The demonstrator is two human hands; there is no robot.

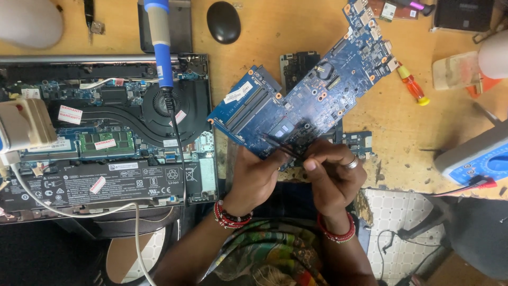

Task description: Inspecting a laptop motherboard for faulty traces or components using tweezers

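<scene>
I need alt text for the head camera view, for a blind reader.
Two hands, left hand and right hand, work thin black tweezers on a blue circuit board over a wooden bench. An opened laptop lies left, under a blue soldering iron.

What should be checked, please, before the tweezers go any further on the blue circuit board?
1. Board held: left hand grips the near edge of the blue circuit board: ok.
2. Tool grip: right hand pinches the tweezers: ok.
3. Tips on the right part: too small to see: cannot tell.
4. Board support: it lies partly over another board, near the table edge: not ok.
5. Soldering iron rests on the open laptop: not ok.
6. Screwdriver lies apart from the board: ok.
</scene>
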